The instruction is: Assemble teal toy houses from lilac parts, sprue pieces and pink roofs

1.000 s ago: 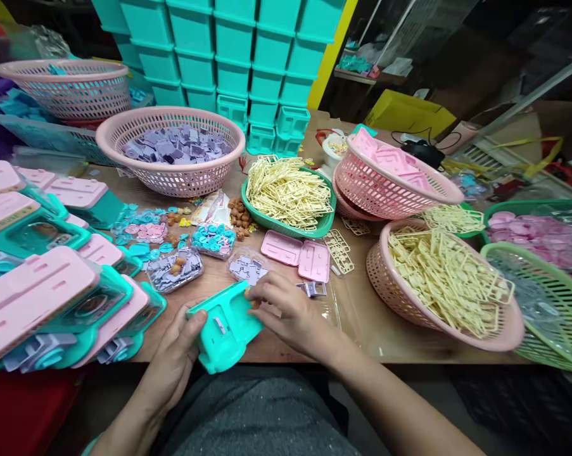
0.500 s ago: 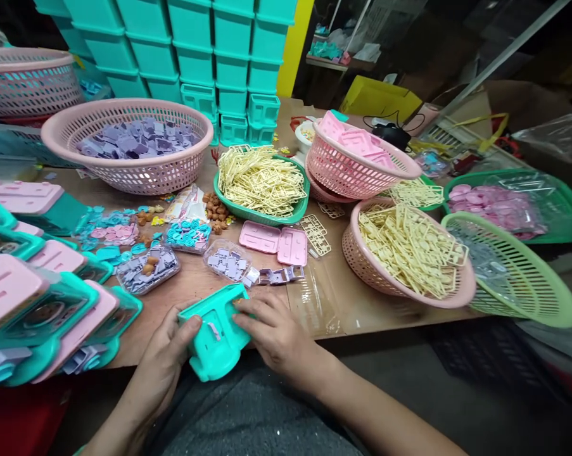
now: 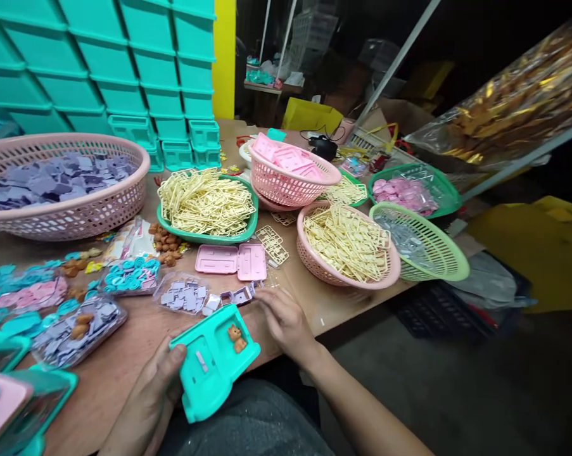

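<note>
My left hand (image 3: 159, 386) grips a teal plastic toy housing (image 3: 204, 386) by its left side, thumb on the front face, tilted above my lap. A small brown animal figure (image 3: 237, 339) sits in the housing's right recess, and a thin pale lilac piece (image 3: 201, 361) shows in a slot on the left. Beyond the housing, my right hand (image 3: 286, 323) reaches to the table, its fingertips closed at the end of a short row of purple plastic parts (image 3: 242, 296). A clear tray of flat purple pieces (image 3: 184, 296) lies left of that row.
Pink lids (image 3: 216, 259) lie behind the parts. Around them stand a green tray of cream frames (image 3: 254, 218), a pink basket of cream frames (image 3: 309, 266) and a large pink basket of purple pieces (image 3: 140, 171). Teal housings (image 3: 105, 50) are stacked behind; assembled toys (image 3: 52, 392) stand left.
My right hand has left the housing and moved to the purple parts. The brown figure now shows in the recess. My left hand keeps the housing, now turned more face-up; the view has swung right.
</note>
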Demonstrator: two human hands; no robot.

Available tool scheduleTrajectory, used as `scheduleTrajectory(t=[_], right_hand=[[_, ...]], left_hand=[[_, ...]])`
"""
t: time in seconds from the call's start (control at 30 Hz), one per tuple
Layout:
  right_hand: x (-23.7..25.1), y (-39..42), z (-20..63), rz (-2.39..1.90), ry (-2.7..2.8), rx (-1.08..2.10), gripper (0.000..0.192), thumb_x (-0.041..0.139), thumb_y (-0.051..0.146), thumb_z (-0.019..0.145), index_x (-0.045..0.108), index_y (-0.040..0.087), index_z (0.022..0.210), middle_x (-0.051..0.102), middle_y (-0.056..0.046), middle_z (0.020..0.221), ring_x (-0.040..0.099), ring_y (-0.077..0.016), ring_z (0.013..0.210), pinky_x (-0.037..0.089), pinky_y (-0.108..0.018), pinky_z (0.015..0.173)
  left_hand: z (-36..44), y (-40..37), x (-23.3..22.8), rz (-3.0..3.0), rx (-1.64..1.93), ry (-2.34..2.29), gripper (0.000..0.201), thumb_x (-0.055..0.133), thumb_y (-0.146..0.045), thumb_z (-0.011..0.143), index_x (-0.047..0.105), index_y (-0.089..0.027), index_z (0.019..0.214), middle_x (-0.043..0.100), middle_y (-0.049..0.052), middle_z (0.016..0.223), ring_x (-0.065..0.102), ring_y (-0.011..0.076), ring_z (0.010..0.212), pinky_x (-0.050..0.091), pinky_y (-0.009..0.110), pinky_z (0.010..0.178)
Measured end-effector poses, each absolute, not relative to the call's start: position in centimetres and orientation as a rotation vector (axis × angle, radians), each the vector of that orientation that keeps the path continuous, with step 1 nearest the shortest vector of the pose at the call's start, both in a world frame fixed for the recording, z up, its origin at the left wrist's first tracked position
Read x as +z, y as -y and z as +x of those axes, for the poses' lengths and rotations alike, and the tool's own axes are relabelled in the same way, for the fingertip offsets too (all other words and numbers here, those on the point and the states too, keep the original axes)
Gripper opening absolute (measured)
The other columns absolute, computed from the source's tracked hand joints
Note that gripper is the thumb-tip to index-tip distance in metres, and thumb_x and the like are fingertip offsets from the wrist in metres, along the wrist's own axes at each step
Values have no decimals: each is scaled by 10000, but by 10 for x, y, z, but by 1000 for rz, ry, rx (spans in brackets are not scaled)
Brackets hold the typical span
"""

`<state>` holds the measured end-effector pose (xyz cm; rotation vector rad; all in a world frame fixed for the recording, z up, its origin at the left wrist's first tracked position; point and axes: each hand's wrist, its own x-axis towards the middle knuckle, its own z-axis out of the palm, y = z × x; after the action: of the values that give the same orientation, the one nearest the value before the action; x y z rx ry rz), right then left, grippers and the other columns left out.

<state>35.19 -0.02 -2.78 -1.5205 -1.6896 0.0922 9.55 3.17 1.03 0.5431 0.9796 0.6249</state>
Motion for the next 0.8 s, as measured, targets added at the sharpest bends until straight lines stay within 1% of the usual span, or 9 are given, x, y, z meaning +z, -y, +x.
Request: scheduleTrajectory(t=[0.1, 0.17, 0.23, 0.3, 0.37, 0.47, 0.6, 0.73, 0.8], right_hand=[[-43, -20, 390, -1772, 1618, -46, 338, 439, 68, 955, 714, 182, 1115, 714, -112, 993, 673, -242, 958, 571, -395, 869], [-50, -34, 411, -1864, 1599, -48, 356, 449, 61, 930, 728, 175, 1120, 695, -113, 947, 660, -246, 897, 568, -383, 830], [-54, -45, 424, -1936, 1590, -39, 397, 451, 61, 924, 707, 181, 1202, 693, -116, 997, 657, -241, 906, 566, -371, 841], [-57, -51, 430, -2000, 1563, -38, 409, 466, 100, 944, 659, 181, 1295, 680, -131, 1102, 655, -251, 979, 562, -384, 891], [-58, -56, 431, -2044, 1542, -35, 376, 523, 194, 964, 639, 180, 1322, 655, -143, 1158, 647, -271, 1031, 560, -407, 916], [-58, -60, 428, -2075, 1535, -24, 307, 568, 283, 973, 688, 177, 1235, 641, -154, 1125, 641, -294, 1023, 564, -435, 897], [-52, -46, 425, -2020, 1585, 8, 282, 486, 217, 1002, 712, 184, 1167, 646, -163, 1185, 622, -294, 1101, 533, -451, 979], [-47, -9, 426, -1978, 1591, 82, 248, 525, 164, 952, 714, 215, 1105, 636, -132, 1311, 620, -263, 1188, 518, -405, 1037], [-47, 1, 426, -2028, 1504, 94, 246, 533, 200, 951, 690, 194, 1140, 645, -154, 1281, 630, -273, 1176, 518, -417, 1030]], left_hand=[[118, -33, 19, 543, 520, -948, 765, 735, -587, 816, 520, -266, 1477, 724, 102, 1339, 661, 384, 1246, 569, 483, 1009], [127, -35, 24, 570, 467, -932, 762, 735, -580, 819, 503, -278, 1479, 704, 100, 1371, 657, 381, 1252, 598, 468, 947], [132, -37, 26, 591, 436, -932, 763, 734, -586, 818, 492, -286, 1477, 689, 102, 1392, 664, 387, 1238, 622, 448, 865], [133, -38, 26, 582, 434, -946, 774, 733, -597, 813, 485, -282, 1475, 694, 114, 1381, 677, 393, 1213, 627, 442, 828], [134, -38, 24, 564, 447, -959, 781, 730, -601, 813, 485, -262, 1472, 712, 128, 1349, 685, 390, 1198, 621, 451, 855], [135, -36, 20, 568, 449, -967, 769, 722, -596, 821, 501, -255, 1475, 716, 126, 1342, 678, 381, 1214, 603, 466, 921], [133, -34, 18, 593, 454, -949, 773, 735, -569, 821, 511, -252, 1490, 698, 138, 1370, 664, 389, 1236, 593, 476, 951], [127, -35, 15, 577, 461, -968, 807, 764, -550, 805, 488, -265, 1508, 710, 133, 1352, 686, 386, 1202, 590, 469, 961], [127, -36, 11, 564, 457, -970, 806, 757, -556, 811, 481, -266, 1511, 714, 131, 1346, 691, 382, 1195, 586, 469, 968]])
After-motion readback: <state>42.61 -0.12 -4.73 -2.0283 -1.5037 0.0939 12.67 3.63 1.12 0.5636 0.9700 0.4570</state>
